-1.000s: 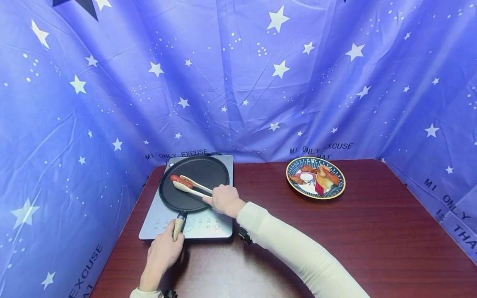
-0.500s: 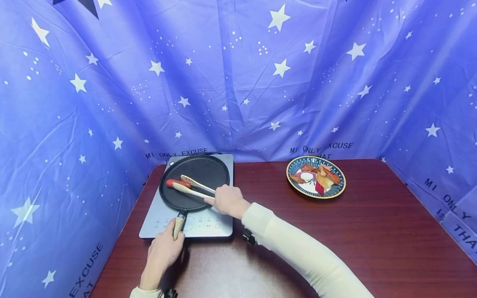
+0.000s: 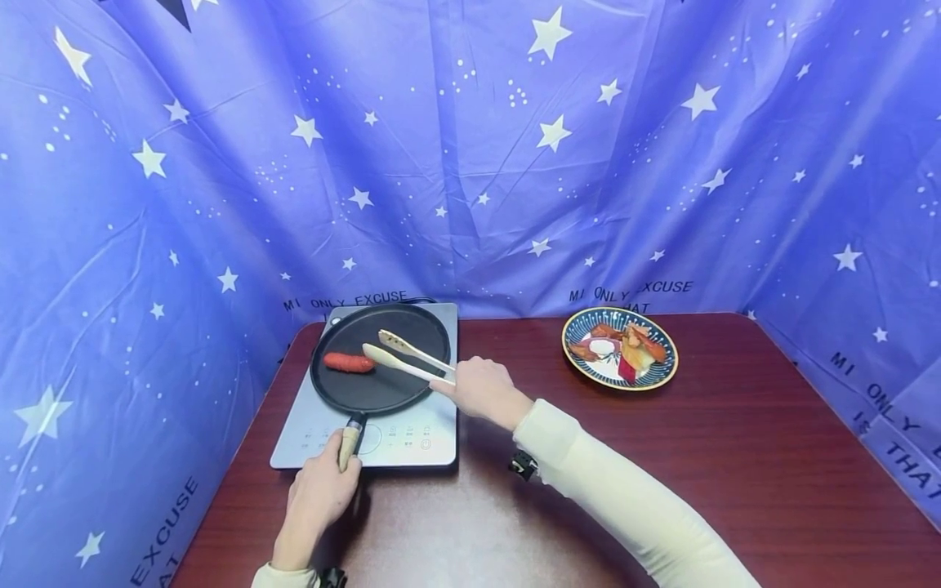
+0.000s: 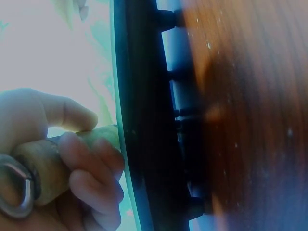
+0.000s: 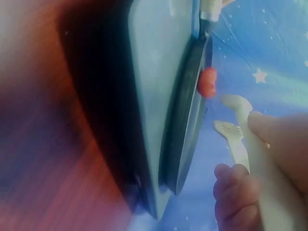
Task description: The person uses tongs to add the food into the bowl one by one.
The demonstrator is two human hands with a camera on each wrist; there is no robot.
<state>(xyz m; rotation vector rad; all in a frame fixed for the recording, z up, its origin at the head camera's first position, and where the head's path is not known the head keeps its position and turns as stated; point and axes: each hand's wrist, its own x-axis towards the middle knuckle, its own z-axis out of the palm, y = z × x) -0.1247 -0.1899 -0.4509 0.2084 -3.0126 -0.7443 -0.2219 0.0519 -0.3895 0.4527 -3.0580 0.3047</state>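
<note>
In the head view my left hand [image 3: 320,490] grips the wooden handle [image 3: 349,447] of a flat black frying pan [image 3: 404,392]; the left wrist view shows its fingers [image 4: 96,183] curled round that handle. My right hand [image 3: 487,390] holds pale tongs [image 3: 403,364] over the right part of the pan. The tongs' tips stand apart with nothing between them. A red scored sausage [image 3: 349,363] lies in the left half of the pan, just left of the tips. In the right wrist view the sausage [image 5: 207,83] stands out above the pan's edge, away from the tongs [image 5: 240,137].
The pan sits on a silver induction cooktop [image 3: 294,453] at the table's left. At the back right stands a blue patterned plate [image 3: 577,371] with several pieces of food. A starry blue curtain [image 3: 470,163] closes off the back and sides of the red-brown table [image 3: 735,457].
The sausage was between the tongs' tips and now lies free in the pan, turned more level. My right hand has drawn the tongs to the right. My left hand keeps its grip.
</note>
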